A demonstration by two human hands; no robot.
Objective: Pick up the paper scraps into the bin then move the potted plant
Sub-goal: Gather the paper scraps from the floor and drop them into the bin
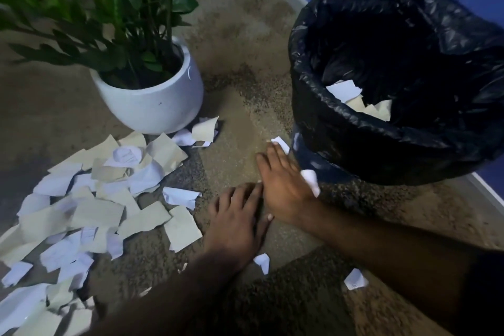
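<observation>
Torn white and beige paper scraps point(103, 199) are lying heaped on the speckled brown carpet point(240, 90) at eight o'clock, spreading up against the round white ceramic pot of the green leafy plant point(152, 101) at ten o'clock, while a few more are sitting inside the black plastic-lined bin point(395, 90) at two o'clock. The right hand point(283, 183) is lying flat, fingers straight, over a white scrap just beside the bin's base, whether gripping it I cannot tell. The left hand point(240, 224) is pressing flat on carpet beside it, holding nothing visible.
</observation>
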